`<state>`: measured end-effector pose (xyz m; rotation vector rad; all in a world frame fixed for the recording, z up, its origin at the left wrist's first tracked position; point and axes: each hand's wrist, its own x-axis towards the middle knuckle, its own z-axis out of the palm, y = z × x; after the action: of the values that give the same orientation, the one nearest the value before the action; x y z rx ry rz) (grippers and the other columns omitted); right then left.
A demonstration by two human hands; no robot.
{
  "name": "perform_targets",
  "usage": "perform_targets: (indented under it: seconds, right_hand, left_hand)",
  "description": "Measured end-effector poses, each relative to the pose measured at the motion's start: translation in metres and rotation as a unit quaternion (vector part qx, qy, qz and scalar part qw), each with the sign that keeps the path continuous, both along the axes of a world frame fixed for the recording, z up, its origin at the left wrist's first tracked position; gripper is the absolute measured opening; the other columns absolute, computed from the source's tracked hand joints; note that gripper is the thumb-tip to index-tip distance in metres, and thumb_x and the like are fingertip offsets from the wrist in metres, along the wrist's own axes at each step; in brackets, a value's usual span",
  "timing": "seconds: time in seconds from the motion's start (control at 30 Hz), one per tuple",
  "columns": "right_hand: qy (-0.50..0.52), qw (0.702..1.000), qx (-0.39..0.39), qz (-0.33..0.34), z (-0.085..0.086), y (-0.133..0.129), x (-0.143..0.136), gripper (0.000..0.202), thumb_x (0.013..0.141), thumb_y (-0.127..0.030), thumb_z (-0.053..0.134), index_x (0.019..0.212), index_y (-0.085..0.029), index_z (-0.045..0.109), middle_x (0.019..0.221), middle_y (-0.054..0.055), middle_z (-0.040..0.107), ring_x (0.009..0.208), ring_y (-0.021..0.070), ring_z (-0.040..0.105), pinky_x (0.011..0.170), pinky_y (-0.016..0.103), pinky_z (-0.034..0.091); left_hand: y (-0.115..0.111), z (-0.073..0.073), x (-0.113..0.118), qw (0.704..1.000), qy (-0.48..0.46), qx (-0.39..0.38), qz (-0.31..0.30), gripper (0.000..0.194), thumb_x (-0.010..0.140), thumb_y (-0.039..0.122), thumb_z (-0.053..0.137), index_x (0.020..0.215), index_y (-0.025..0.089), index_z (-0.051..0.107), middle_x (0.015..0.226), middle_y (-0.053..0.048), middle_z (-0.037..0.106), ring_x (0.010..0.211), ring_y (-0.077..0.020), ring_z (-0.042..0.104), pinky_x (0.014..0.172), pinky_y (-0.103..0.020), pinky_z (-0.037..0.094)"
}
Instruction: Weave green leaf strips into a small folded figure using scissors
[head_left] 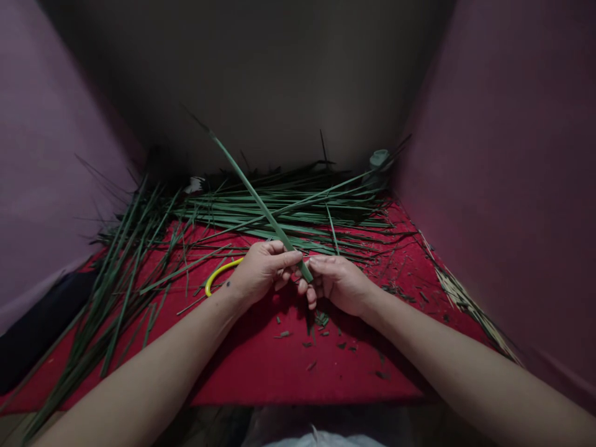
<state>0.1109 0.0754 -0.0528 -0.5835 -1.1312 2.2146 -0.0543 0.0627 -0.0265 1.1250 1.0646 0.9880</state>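
A long green leaf strip (254, 194) slants from the upper left down to its broad lower end between my hands. My left hand (267, 267) pinches it near that lower end, thumb on top. My right hand (342, 282) is at the strip's lower end, fingers curled and pressed together; a thin pale line shows between the two thumbs, too small to name. Right beside my left wrist, a yellow loop handle (215, 276) lies partly hidden on the red cloth (261, 360).
Many green leaf strips (223, 211) lie piled across the back and down the left side. Small cut bits (321, 320) are scattered below my hands. Pale thin sticks (465, 298) line the right edge. A pale container (379, 159) stands at the back right.
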Motion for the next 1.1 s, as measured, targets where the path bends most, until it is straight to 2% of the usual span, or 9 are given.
perform_targets:
  seconds: [0.07, 0.17, 0.37, 0.53, 0.83, 0.97, 1.1]
  right_hand:
    - [-0.023, 0.999, 0.018, -0.03, -0.001, 0.0, 0.0, 0.027, 0.074, -0.038, 0.063, 0.081, -0.012, 0.06, 0.066, 0.004, 0.064, 0.047, 0.01, 0.055, 0.047, 0.025, 0.049]
    - [-0.075, 0.994, 0.039, -0.067, 0.001, -0.002, 0.0, 0.022, 0.066, -0.028, 0.071, 0.075, -0.012, 0.06, 0.062, 0.002, 0.064, 0.045, 0.0091, 0.055, 0.045, 0.022, 0.048]
    - [-0.138, 0.983, 0.039, -0.113, 0.005, -0.004, -0.001, 0.019, 0.065, -0.028, 0.068, 0.069, -0.014, 0.057, 0.056, -0.001, 0.062, 0.039, 0.0071, 0.051, 0.037, 0.017, 0.04]
    - [-0.184, 0.97, 0.079, -0.14, 0.005, -0.006, -0.003, 0.015, 0.067, -0.027, 0.064, 0.066, -0.015, 0.055, 0.055, -0.002, 0.06, 0.036, 0.0065, 0.048, 0.033, 0.017, 0.036]
    - [-0.204, 0.964, 0.082, -0.15, 0.008, -0.008, -0.006, 0.013, 0.068, -0.025, 0.061, 0.063, -0.015, 0.053, 0.052, -0.002, 0.058, 0.035, 0.0056, 0.045, 0.032, 0.017, 0.036]
    - [-0.202, 0.966, 0.072, -0.145, 0.006, -0.008, -0.005, 0.014, 0.067, -0.024, 0.061, 0.062, -0.016, 0.051, 0.051, -0.003, 0.058, 0.034, 0.0058, 0.045, 0.032, 0.017, 0.036]
    - [-0.204, 0.967, 0.07, -0.138, 0.005, -0.009, -0.005, 0.014, 0.067, -0.024, 0.061, 0.062, -0.016, 0.051, 0.051, -0.003, 0.059, 0.034, 0.0058, 0.045, 0.031, 0.016, 0.035]
  left_hand:
    - [-0.001, -0.001, 0.001, 0.999, 0.026, 0.003, 0.029, 0.029, 0.069, 0.036, 0.068, 0.062, 0.013, 0.052, 0.047, 0.002, 0.054, 0.034, -0.0049, 0.04, 0.031, -0.016, 0.028]
    - [-0.001, -0.002, 0.001, 0.997, 0.065, 0.013, 0.049, 0.031, 0.069, 0.038, 0.068, 0.06, 0.014, 0.05, 0.041, 0.004, 0.049, 0.031, -0.0047, 0.037, 0.03, -0.017, 0.026]
    - [-0.002, 0.002, 0.001, 0.992, 0.127, 0.012, -0.014, 0.023, 0.067, 0.031, 0.068, 0.065, 0.012, 0.055, 0.046, 0.003, 0.053, 0.034, -0.0054, 0.041, 0.034, -0.018, 0.03]
    - [-0.004, 0.004, 0.006, 0.987, 0.16, -0.001, -0.005, 0.014, 0.066, 0.025, 0.064, 0.066, 0.013, 0.057, 0.047, 0.003, 0.054, 0.034, -0.0063, 0.041, 0.034, -0.018, 0.031]
    - [-0.007, 0.013, 0.011, 0.975, 0.215, 0.005, 0.058, 0.008, 0.066, 0.018, 0.061, 0.06, 0.013, 0.058, 0.041, 0.004, 0.052, 0.034, -0.0058, 0.041, 0.035, -0.018, 0.029]
    - [-0.004, 0.013, 0.005, 0.968, 0.221, 0.048, 0.106, 0.013, 0.065, 0.021, 0.064, 0.057, 0.013, 0.057, 0.041, 0.005, 0.052, 0.034, -0.0053, 0.04, 0.036, -0.019, 0.028]
    - [0.001, 0.013, -0.005, 0.949, 0.242, 0.1, 0.176, 0.012, 0.066, 0.02, 0.064, 0.058, 0.013, 0.058, 0.043, 0.006, 0.05, 0.036, -0.0052, 0.039, 0.038, -0.019, 0.029]
